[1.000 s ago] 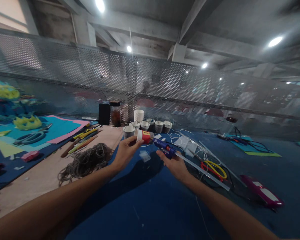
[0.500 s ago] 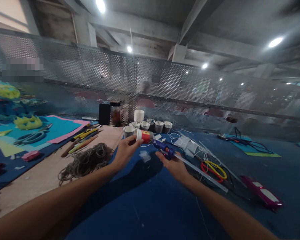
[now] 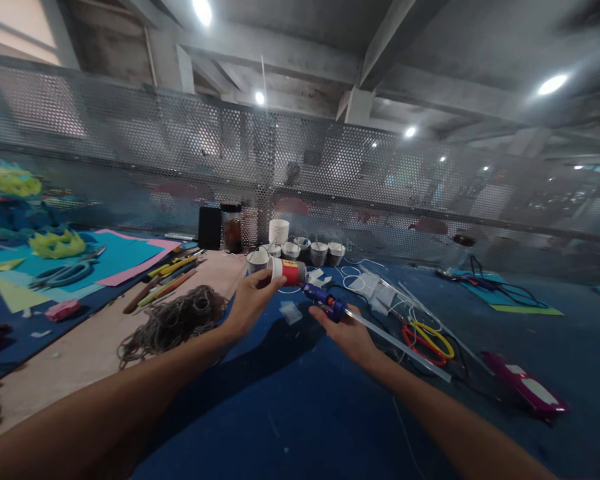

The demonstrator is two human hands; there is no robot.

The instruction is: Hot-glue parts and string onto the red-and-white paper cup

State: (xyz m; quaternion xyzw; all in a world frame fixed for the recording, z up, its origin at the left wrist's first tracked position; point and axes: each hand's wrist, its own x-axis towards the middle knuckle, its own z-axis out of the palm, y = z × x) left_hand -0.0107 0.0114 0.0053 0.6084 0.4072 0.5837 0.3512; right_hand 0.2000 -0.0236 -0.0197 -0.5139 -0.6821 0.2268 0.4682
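Between its thumb and fingers, my left hand (image 3: 253, 300) holds a small paper cup (image 3: 290, 271) with a red band, tipped on its side. My right hand (image 3: 347, 330) is wrapped round a blue glue gun (image 3: 325, 298), whose tip points at the cup's far end. A clear glue stick (image 3: 400, 343) runs out of the back of the gun. Whether the tip touches the cup I cannot tell. Behind the cup stand several small cups with handles (image 3: 319, 253) and a stack of white cups (image 3: 279, 231).
Grey cord (image 3: 177, 323) lies left of my left hand, near tools (image 3: 167, 283) and scissors (image 3: 67, 272). To the right are red and yellow loops (image 3: 433, 340), a purple device (image 3: 527, 387) and loose wires. A dark-lidded jar (image 3: 231, 230) stands by the mesh screen (image 3: 205, 153).
The glue gun and my right hand have shifted slightly left, and the tip sits a little lower against the cup's end. My left hand still holds the cup.
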